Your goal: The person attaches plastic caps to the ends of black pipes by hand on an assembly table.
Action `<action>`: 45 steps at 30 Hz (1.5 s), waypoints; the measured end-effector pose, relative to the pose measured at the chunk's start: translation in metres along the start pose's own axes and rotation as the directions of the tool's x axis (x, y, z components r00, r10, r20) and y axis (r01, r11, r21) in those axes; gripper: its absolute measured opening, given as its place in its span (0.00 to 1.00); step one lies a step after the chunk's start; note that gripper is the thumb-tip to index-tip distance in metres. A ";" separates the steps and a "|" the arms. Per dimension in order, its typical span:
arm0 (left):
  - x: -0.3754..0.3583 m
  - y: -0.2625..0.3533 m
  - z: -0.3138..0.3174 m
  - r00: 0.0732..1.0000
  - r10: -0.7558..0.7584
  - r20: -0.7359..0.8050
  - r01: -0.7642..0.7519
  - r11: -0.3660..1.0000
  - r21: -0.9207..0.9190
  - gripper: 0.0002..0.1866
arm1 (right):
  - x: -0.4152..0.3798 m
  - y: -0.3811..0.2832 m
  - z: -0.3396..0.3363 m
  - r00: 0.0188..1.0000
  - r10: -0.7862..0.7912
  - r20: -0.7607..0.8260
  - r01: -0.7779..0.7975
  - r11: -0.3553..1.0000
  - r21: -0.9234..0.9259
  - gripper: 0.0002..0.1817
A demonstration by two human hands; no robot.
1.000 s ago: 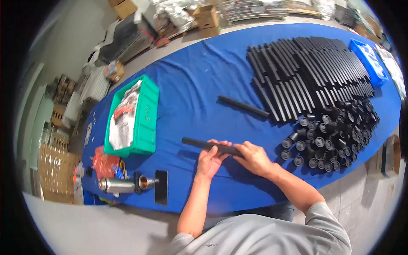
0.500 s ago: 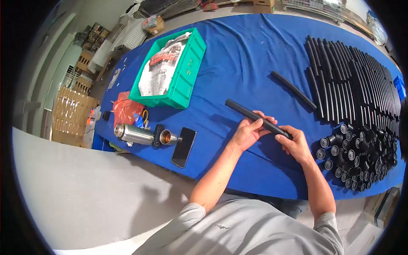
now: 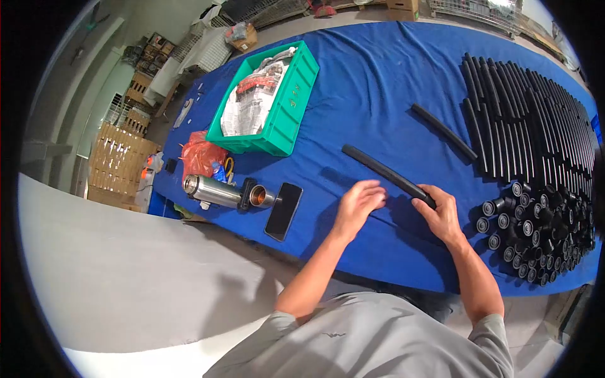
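Observation:
A black tube (image 3: 387, 173) is held at its lower right end by my right hand (image 3: 439, 211), thumb and fingers closed round it. The tube slants up to the left above the blue cloth. My left hand (image 3: 358, 206) is off the tube, just below and left of it, with its fingers extended and holding nothing. Another black tube (image 3: 444, 131) lies alone on the cloth beyond my right hand. Right of that hand is a pile of black round-ended fittings (image 3: 528, 230).
Rows of black tubes (image 3: 504, 120) cover the right of the blue table (image 3: 359, 75). At the left stand a green crate (image 3: 296, 104) with newspaper, a red plastic bag (image 3: 201, 156), a steel flask (image 3: 214, 191), a metal cup (image 3: 259, 196) and a phone (image 3: 283, 211).
My left hand has let go of the tube and moved slightly down and left. My right hand still holds the tube's end. The whole view has shifted slightly.

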State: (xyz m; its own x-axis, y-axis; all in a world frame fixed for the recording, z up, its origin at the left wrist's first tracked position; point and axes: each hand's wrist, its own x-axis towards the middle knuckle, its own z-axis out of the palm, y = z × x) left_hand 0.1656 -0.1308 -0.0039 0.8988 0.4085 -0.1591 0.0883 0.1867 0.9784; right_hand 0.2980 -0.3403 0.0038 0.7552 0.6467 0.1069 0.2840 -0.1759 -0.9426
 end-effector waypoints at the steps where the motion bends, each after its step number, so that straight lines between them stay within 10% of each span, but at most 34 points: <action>1: -0.018 -0.003 -0.013 0.988 0.132 -0.082 -0.116 0.977 0.179 0.18 | 0.000 0.000 0.000 1.000 0.028 0.003 -0.028 1.000 0.005 0.19; 4: -0.067 0.028 -0.063 0.776 0.624 -0.089 -0.181 0.356 0.917 0.14 | 0.002 0.001 -0.001 1.000 0.012 -0.023 -0.012 1.000 -0.009 0.20; 8: -0.102 0.020 -0.130 0.807 0.571 -0.150 0.249 -0.099 0.963 0.31 | 0.002 0.006 0.000 1.000 -0.003 -0.020 0.003 1.000 -0.006 0.20; 13: -0.093 0.012 -0.139 0.795 0.479 -0.373 0.432 -0.014 0.902 0.28 | 0.001 0.001 -0.004 0.998 0.061 0.029 -0.061 0.998 -0.003 0.20; 22: -0.090 -0.019 -0.177 0.762 0.620 -0.188 0.245 -0.007 0.970 0.18 | 0.002 0.019 -0.006 0.987 -0.157 -0.013 0.156 0.985 -0.073 0.19; 29: -0.092 -0.004 -0.158 0.798 0.458 -0.391 0.399 0.085 0.913 0.19 | 0.001 0.024 -0.003 0.990 -0.132 -0.041 0.130 0.990 -0.044 0.19; 36: -0.091 0.019 -0.101 0.757 0.651 -0.048 0.020 0.050 0.999 0.18 | 0.001 0.016 -0.007 0.997 -0.082 -0.008 0.082 0.996 0.025 0.20; 38: -0.067 0.015 -0.064 0.891 0.391 -0.229 -0.134 0.710 0.691 0.18 | 0.002 0.013 -0.007 0.997 -0.078 0.010 0.077 0.996 0.036 0.20; 40: -0.036 0.018 -0.023 0.988 0.027 -0.154 -0.015 0.997 0.080 0.18 | 0.000 0.015 -0.006 0.990 -0.138 -0.007 0.138 0.990 0.006 0.20; 42: 0.001 0.017 0.001 0.991 -0.122 0.048 0.131 0.906 -0.403 0.19 | -0.001 0.015 -0.005 0.977 -0.210 -0.024 0.208 0.976 -0.066 0.19; 45: 0.042 -0.006 0.013 0.988 -0.087 0.131 0.147 0.808 -0.570 0.18 | -0.003 0.015 -0.004 0.959 -0.284 -0.024 0.276 0.948 -0.157 0.19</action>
State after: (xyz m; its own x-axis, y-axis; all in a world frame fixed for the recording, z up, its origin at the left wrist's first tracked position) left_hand 0.2086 -0.1261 -0.0148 0.9362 0.2699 -0.2251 -0.0413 0.7205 0.6922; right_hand 0.3021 -0.3482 -0.0093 0.6576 0.6521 0.3773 0.5709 -0.1046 -0.8143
